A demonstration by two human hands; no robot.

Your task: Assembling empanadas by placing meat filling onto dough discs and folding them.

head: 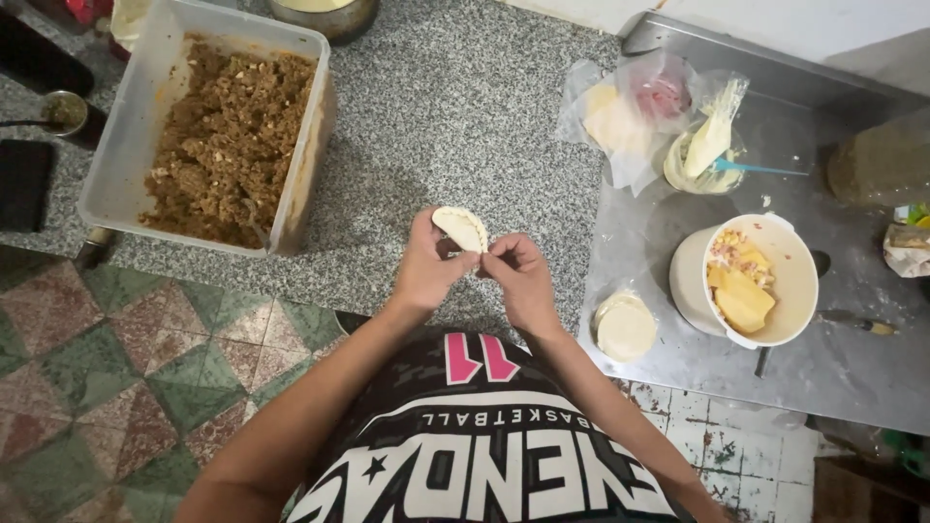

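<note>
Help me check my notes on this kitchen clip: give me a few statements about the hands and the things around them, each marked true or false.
1. Both hands hold a folded dough pastry. True.
2. The left hand rests in the tub of filling. False: it is on the pastry, apart from the clear tub.
3. The tub holds brown minced filling. True.
4. The stack of dough discs lies on the floor. False: it lies on the metal tray.
5. The white bowl is empty. False: it holds yellow pieces.
</note>
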